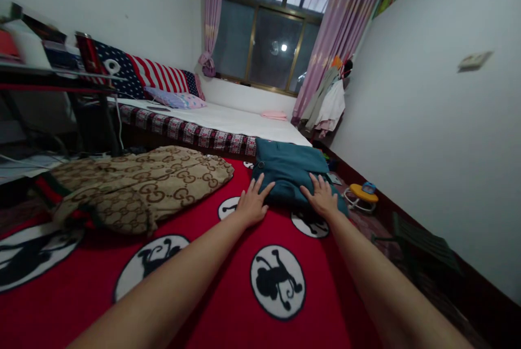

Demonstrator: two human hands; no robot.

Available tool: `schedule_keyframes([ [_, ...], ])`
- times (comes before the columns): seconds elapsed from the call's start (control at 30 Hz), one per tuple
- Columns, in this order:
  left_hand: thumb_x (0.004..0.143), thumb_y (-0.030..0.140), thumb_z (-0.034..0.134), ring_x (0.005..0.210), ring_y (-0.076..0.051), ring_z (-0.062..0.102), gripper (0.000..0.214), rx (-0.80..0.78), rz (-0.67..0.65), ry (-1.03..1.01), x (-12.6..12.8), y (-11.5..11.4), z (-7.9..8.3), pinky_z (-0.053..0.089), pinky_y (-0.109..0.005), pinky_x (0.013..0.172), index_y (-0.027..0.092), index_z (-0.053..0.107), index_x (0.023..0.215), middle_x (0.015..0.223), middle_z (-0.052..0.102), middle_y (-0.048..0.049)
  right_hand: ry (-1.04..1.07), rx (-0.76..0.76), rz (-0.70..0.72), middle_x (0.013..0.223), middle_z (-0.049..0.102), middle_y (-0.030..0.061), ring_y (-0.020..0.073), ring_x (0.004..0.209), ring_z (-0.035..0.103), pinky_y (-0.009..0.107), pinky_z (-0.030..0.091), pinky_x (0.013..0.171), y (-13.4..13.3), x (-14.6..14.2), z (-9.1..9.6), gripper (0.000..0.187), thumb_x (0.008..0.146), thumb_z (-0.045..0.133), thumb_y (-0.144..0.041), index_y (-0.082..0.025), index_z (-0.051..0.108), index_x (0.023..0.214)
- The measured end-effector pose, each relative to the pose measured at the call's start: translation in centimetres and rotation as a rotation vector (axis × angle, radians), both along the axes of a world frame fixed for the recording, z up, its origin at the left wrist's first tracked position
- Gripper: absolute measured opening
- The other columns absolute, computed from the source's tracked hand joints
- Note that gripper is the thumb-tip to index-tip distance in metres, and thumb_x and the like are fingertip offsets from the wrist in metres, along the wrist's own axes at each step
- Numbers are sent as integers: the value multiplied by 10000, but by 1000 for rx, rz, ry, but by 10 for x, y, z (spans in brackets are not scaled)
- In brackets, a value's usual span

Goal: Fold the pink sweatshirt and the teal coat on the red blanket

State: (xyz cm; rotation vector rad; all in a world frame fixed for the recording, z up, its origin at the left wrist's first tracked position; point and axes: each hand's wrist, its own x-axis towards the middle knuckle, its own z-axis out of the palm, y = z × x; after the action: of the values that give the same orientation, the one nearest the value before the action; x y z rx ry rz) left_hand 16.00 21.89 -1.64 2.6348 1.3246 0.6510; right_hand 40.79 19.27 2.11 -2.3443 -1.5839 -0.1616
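A dark teal garment [291,167], folded into a rough rectangle with a button on its left side, lies at the far edge of a red blanket [228,289] printed with black-and-white monkey circles. Both my arms reach forward to it. My left hand [253,202] rests with fingers spread at its near left corner. Fingers apart, my right hand [322,194] lies on its near right part. Neither hand grips the cloth. To the left, a brown patterned garment [163,183] with green-and-red trim is spread on the blanket.
A bed [240,115] with a white sheet stands beyond, holding pillows [175,97]. At left is a cluttered desk [52,83]. Along the right wall are a yellow-topped stool [363,193], a dark green folding chair [425,243] and hanging clothes [331,105].
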Motion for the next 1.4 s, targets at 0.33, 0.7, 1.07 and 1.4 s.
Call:
schedule_keyframes([
  [0.33, 922, 428, 469, 1429, -344, 273, 667, 24, 168, 11, -13, -48, -19, 211, -505, 1144, 214, 273, 1523, 1584, 205, -184, -183, 83, -151, 1619, 28, 149, 346, 1477, 36, 556, 311, 1065, -66, -61, -48, 737, 951, 351, -525, -181, 104, 1554],
  [0.7, 923, 565, 359, 1445, -352, 228, 600, -2, 134, 69, -48, -162, -25, 158, -559, 1147, 289, 434, 1450, 1558, 316, -109, -46, -178, -98, 1594, 220, 107, 332, 1456, 186, 553, 188, 1120, -158, -117, -49, 624, 972, 272, -532, -231, 286, 1519],
  [1.07, 927, 545, 361, 1443, -336, 243, 591, 8, 131, 61, -64, -221, -22, 159, -559, 1150, 272, 444, 1443, 1551, 330, -109, 13, 24, 82, 1373, 549, 114, 259, 1279, 468, 372, 350, 1041, -208, -137, -43, 424, 931, 456, -387, -194, 602, 1279],
  [1.4, 858, 661, 406, 1451, -351, 211, 662, -59, 83, 11, -36, -165, -21, 106, -600, 1146, 322, 465, 1423, 1552, 330, -103, 200, 307, -216, 1099, 693, 160, 260, 1027, 653, 365, 491, 902, -134, -7, 33, 346, 860, 494, -230, -94, 640, 1142],
])
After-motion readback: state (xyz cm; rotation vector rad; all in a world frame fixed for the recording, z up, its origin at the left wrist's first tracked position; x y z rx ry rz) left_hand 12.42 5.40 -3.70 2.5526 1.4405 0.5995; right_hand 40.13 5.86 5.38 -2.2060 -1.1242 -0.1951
